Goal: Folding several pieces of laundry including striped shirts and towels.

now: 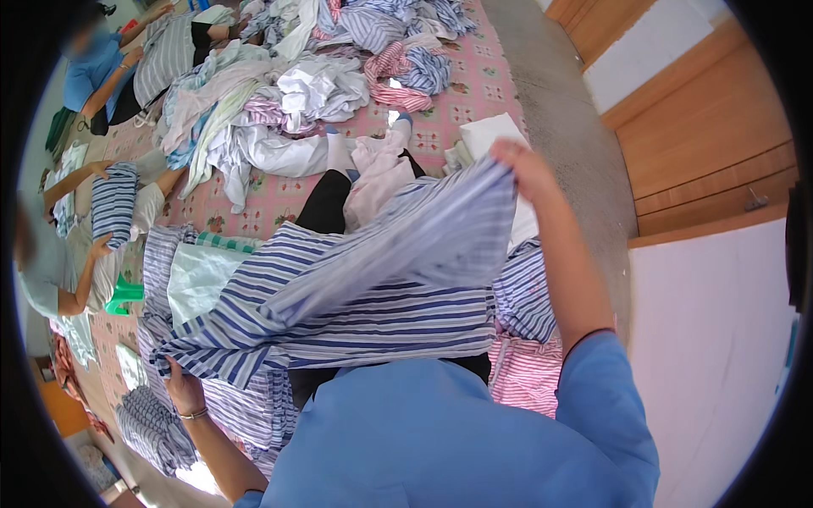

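A blue-and-white striped cloth garment point(394, 317) lies spread across my lap and legs. At its left end, my left hand point(184, 384) grips a bunched edge. My right hand point(524, 165) is raised at the right and holds up a corner of the same garment, slightly blurred, so a fold slants over the lap. Under and beside the garment's left end are a pale green cloth point(206, 279) and striped folded cloths point(241, 406). By my right side lie a folded blue striped cloth point(527, 292) and a red-and-white striped cloth point(527, 378).
Heaped loose clothes point(317, 89) cover the pink patterned floor mat point(470, 82) ahead. Two people sit at the left, one holding a striped folded cloth point(114, 203). A green stool point(125, 295) stands near them. White folded cloth point(492, 136) lies ahead right; wooden doors point(705, 146) are at the right.
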Available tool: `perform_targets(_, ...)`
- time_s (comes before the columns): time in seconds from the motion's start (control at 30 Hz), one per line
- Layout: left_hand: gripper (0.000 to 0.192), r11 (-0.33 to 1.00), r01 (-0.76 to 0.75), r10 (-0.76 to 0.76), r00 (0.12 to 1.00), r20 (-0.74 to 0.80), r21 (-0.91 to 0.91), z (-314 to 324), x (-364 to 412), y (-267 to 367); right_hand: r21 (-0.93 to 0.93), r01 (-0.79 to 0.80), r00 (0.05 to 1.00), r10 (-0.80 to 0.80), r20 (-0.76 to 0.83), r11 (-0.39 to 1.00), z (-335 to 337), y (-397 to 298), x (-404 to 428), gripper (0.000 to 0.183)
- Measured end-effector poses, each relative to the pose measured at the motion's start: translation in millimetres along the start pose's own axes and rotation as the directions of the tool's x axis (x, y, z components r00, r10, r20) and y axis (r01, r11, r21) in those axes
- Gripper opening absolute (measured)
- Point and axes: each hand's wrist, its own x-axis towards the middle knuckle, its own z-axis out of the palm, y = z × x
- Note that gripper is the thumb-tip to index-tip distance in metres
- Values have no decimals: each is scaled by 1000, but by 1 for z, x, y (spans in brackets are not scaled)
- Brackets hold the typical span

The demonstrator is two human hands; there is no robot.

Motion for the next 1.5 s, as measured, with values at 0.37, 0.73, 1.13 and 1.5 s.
perform_targets(0.37,38,959,82,-16,972,236,-270,22,-26,35,104,-171,985,169,34,980,-61,13,-116,42)
perform_targets(0.73,33,962,147,-91,967,236,-229,23,-31,32,429,-337,937,341,68,838,-128,139,-211,30)
perform_targets(1.13,30,970,151,-88,950,300,-192,63,-35,68,584,200,978,-192,-75,787,-143,85,-170,31)
perform_targets(1.5,43,990,117,-95,964,250,-77,34,-17,61,48,-686,712,657,247,726,-194,190,-203,41)
